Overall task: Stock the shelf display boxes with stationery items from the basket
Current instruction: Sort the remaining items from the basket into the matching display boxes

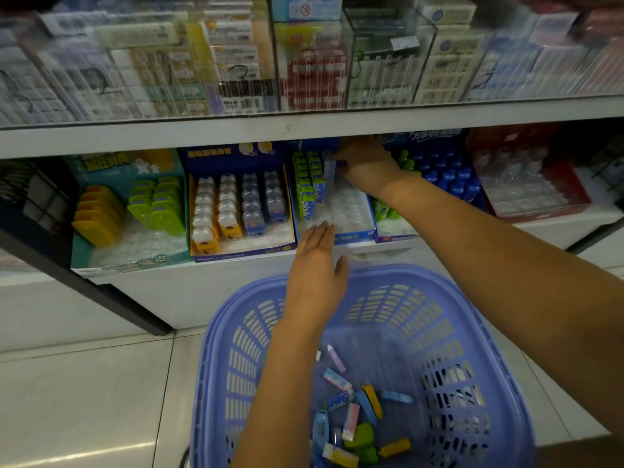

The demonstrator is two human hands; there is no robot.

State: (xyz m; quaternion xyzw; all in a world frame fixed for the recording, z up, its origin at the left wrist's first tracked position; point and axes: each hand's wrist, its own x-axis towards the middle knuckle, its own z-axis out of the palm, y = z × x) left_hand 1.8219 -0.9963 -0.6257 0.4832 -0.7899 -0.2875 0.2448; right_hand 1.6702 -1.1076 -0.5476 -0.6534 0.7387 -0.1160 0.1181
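Evidently the right hand (366, 163) reaches to the back of the box (354, 236). Its fingers close on a pale blue pack (329, 168) and hold it upright, likely to seat it in a slot just beside the green packs (305, 184) that fill the box's left rows. The pack sits at the fingertips, left of the palm. The thumb is hidden, so I cannot tell how firm the pinch is.

The left hand (315, 268) lies flat with its fingers straight and pressed together, tips at the box's front wall. It is probably there to stop the box sliding back while the other hand pushes in.

Most of the box's right half shows bare clear tray (344, 206), so much filling remains. Below and in front of the box stands the basket (422, 319), with loose packs (351, 417) at its bottom, well apart from either hand.
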